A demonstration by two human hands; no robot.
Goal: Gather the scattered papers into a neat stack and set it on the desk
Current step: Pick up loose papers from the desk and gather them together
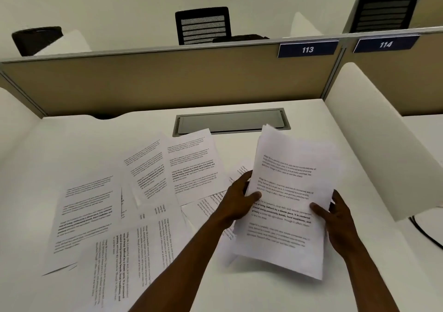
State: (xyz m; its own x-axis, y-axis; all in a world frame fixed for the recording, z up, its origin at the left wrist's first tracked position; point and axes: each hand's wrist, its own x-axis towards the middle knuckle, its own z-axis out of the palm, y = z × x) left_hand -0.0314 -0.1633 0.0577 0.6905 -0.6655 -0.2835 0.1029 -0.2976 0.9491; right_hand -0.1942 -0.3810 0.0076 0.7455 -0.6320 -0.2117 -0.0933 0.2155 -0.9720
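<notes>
While both hands grip a partial bundle of white printed sheets [287, 199] above the right half of the white laminate desk [275, 292], the task reads as mid-gather, not near done.

Left hand [236, 202]: clamped on the bundle's left edge, thumb on the printed face, fingers curled behind. Right hand [335, 218]: clamped on the right edge, thumb on top, remaining fingers behind the paper, so their spread is not visible. Bundle is tilted, near edge lifted off the desk, far corners slightly fanned, so edges are not squared yet.

Still loose: a spread of white printed pages [143, 203] lying flat across the left and centre of the desk, overlapping at mixed angles, some rotated sideways. A few more sheets sit under the left forearm, just beside the held bundle. The farthest page touches or overlaps the grey recessed cable tray [230, 120] near the tan fabric partition [167, 81]; can't tell which.

Judgement on the next move: free one hand, keep the bundle pinched in the other, sweep up the nearest overlapping sheets first. Sideways pages need rotating to match text orientation before joining. Then tap the edges on the desk to square up and lay the stack flat.

Risk: a one-handed pinch on a fanned bundle may let sheets slide out.
</notes>
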